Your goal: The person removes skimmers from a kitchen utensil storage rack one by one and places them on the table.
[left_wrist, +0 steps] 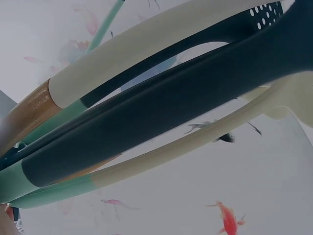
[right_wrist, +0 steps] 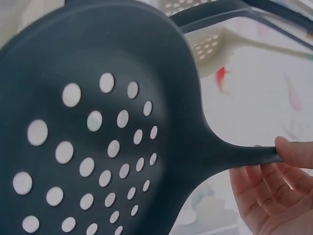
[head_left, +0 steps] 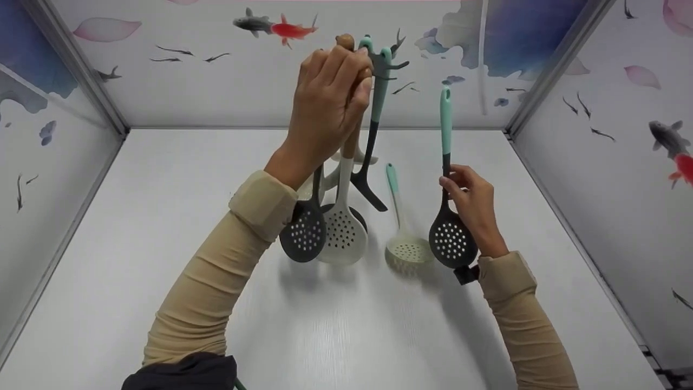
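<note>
My right hand (head_left: 474,197) pinches the neck of a dark skimmer (head_left: 452,238) with a mint handle. The skimmer stands upright, its round perforated head down; the right wrist view shows thumb and fingers on its thin neck. My left hand (head_left: 330,97) is raised, its fingers curled round the upper handles of a bunch of utensils. Below it hang a white skimmer (head_left: 345,235) with a wooden handle, another dark skimmer (head_left: 303,233) and a dark-ended utensil (head_left: 371,189) with a mint handle. The palm side is hidden.
Between the hands, a cream skimmer (head_left: 410,252) with a mint handle lies on the white table (head_left: 335,336). Dark hooks (head_left: 398,66) and a wooden knob (head_left: 345,41) show beside the left hand. Patterned panels (head_left: 189,92) enclose the back and sides.
</note>
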Tool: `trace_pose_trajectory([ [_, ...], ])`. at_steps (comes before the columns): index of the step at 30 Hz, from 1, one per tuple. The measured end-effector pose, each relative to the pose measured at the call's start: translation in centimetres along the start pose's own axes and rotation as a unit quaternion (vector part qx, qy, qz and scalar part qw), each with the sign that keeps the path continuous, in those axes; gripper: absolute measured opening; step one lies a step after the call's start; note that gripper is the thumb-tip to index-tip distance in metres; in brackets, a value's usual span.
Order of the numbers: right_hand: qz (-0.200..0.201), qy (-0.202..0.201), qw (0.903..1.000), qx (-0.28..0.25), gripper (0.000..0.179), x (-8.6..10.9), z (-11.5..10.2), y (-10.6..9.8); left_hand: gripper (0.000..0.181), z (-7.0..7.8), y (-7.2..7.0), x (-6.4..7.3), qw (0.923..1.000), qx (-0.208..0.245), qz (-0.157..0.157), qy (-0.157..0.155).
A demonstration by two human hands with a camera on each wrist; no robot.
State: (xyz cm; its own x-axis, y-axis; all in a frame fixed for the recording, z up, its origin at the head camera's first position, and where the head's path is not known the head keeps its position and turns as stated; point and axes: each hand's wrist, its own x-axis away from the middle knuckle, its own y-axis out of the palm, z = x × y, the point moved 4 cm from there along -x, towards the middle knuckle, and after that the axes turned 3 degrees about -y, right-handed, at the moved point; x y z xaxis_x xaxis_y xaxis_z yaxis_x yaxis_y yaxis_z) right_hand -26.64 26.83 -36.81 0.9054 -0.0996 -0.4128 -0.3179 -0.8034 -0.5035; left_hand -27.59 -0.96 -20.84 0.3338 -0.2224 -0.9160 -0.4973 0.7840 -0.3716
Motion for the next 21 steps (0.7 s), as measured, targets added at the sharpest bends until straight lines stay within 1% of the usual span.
trace_pose_trajectory([
  [8, -0.02, 0.06, 0.9976, 0.029, 0.03, -0.5, 3.5, 0.3, 0.028, -0.1, 0.1, 0.0, 1.0, -0.002, 0.0, 0.0],
  [13, -0.038, 0.092, 0.9944, 0.034, 0.03, -0.8, 5.5, 0.8, 0.03, -0.2, 0.1, 0.1, 1.0, -0.002, 0.002, 0.001],
  [18, -0.056, 0.122, 0.9896, 0.053, 0.03, -0.9, 7.0, 1.4, 0.029, -0.1, 0.1, 0.1, 1.0, -0.001, 0.001, 0.0],
  [21, -0.064, 0.138, 0.9869, 0.054, 0.031, -1.1, 7.7, 1.7, 0.029, -0.1, 0.1, 0.0, 1.0, 0.0, 0.0, 0.0],
])
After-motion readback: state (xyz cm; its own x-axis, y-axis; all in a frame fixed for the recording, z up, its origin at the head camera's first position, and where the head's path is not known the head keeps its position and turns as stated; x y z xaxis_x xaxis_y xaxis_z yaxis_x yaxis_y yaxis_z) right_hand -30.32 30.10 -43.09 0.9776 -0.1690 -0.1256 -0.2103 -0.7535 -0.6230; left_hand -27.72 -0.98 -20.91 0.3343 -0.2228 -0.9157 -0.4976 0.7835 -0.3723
